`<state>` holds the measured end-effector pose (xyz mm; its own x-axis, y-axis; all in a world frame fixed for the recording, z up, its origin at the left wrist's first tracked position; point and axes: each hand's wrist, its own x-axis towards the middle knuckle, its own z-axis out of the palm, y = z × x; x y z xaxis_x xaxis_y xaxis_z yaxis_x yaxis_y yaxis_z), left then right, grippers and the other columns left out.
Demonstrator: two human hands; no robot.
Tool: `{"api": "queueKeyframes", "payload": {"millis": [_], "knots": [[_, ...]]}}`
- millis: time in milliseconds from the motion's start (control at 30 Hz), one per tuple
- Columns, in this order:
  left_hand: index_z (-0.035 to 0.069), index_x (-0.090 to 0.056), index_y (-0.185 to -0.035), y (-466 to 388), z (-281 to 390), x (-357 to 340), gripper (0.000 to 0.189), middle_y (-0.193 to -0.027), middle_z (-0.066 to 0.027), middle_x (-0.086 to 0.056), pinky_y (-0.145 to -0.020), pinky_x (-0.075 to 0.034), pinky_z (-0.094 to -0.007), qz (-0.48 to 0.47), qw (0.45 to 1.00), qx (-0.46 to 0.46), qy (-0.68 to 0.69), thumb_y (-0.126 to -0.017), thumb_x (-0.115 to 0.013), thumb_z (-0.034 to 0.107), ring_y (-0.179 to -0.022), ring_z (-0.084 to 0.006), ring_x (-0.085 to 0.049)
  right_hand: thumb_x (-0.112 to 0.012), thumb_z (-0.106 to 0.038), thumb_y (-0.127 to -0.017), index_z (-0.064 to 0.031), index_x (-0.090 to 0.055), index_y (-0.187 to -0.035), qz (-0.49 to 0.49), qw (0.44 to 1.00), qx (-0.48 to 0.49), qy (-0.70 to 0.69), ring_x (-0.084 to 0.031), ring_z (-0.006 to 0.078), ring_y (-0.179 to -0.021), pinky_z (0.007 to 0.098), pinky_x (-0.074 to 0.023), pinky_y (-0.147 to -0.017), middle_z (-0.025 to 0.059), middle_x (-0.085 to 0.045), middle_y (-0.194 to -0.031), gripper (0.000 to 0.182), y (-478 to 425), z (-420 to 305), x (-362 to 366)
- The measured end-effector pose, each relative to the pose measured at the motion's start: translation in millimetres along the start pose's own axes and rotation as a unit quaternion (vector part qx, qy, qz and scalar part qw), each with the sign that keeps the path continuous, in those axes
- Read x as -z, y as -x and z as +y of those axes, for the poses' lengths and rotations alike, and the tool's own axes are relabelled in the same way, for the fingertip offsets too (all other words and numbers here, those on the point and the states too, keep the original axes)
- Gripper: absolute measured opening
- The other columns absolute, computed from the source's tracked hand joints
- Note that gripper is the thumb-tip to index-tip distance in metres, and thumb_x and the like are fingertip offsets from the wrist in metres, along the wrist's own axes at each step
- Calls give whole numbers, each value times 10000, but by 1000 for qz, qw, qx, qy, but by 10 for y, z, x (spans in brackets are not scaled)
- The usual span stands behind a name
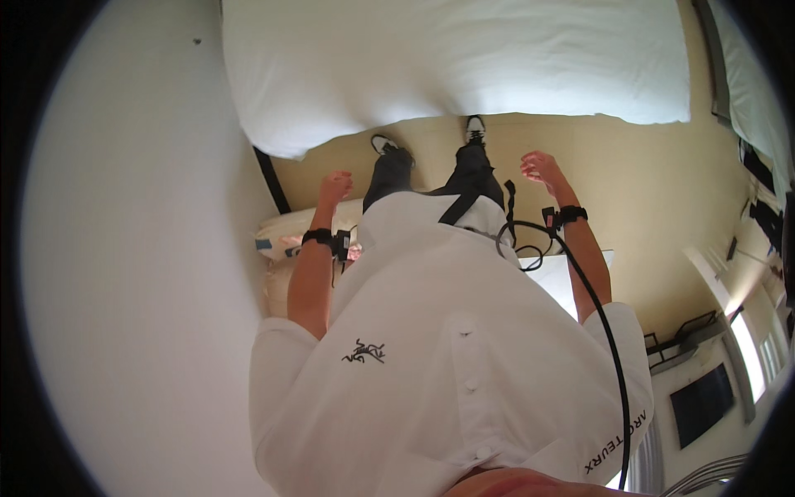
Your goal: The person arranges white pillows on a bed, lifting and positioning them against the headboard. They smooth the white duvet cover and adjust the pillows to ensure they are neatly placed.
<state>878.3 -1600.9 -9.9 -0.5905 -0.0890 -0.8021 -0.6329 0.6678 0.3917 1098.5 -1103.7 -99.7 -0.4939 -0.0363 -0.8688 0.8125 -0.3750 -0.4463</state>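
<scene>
My left hand (337,185) hangs in front of the body at the left, holding nothing, its fingers loosely curled. On the other side, my right hand (539,166) is raised over the pale floor, also with nothing in it and its fingers partly bent. Each forearm wears a black strap with a small device. Beyond both hands lies a bed or mattress with a white sheet (459,59), apart from them. Its near edge hangs unevenly above my shoes (476,129). A black cable (587,279) runs across the right side of my white shirt.
A white wall (136,217) rises close at the left. Pale packages or bags (279,241) lie behind my left forearm, near a dark bed leg (272,180). A white flat surface (553,276) is partly hidden by my right arm. More white bedding (754,81) stands at the far right.
</scene>
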Motion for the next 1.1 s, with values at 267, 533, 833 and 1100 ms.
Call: {"api": "queueKeyframes", "payload": {"millis": [267, 533, 833, 1100], "knots": [[13, -529, -1166, -287, -353, 394, 420, -729, -62, -609, -529, -473, -288, 57, 998, -13, -39, -784, -622, 162, -613, -167, -600, -535, -229, -889, -60, -586, -974, -26, 995, -17, -94, -604, 148, -789, 285, -475, -689, 51, -622, -846, 196, 95, -376, -15], [-11, -382, -1301, -773, -212, -214, 815, -1188, -183, -517, -931, -423, -402, 142, 949, -101, -262, -638, -783, 239, -1113, -301, -503, -549, -149, -878, -58, -581, -1008, -53, 961, -97, -252, -624, 191, -806, 287, -502, -679, 81, -645, -885, 162, 166, 328, -11], [20, -448, -1250, -1530, 902, -3280, 785, -1208, -155, -535, -974, -397, -415, -105, 968, -206, -100, -582, -823, 192, -1146, -304, -489, -499, -238, -927, -24, -494, -1158, 5, 771, 11, -636, -508, 300, -1084, 417, -481, -843, 147, -567, -1093, 315, -1549, 904, 1614], [0, -505, -1183, -1723, 3352, -4173, 623, -1133, -138, -582, -894, -448, -383, -164, 956, -187, -156, -656, -789, 174, -1024, -273, -560, -509, -216, -896, -25, -547, -1001, 103, 708, 80, -694, -517, 255, -895, 379, -467, -715, 128, -570, -925, 220, -2484, -540, 2498]]}}
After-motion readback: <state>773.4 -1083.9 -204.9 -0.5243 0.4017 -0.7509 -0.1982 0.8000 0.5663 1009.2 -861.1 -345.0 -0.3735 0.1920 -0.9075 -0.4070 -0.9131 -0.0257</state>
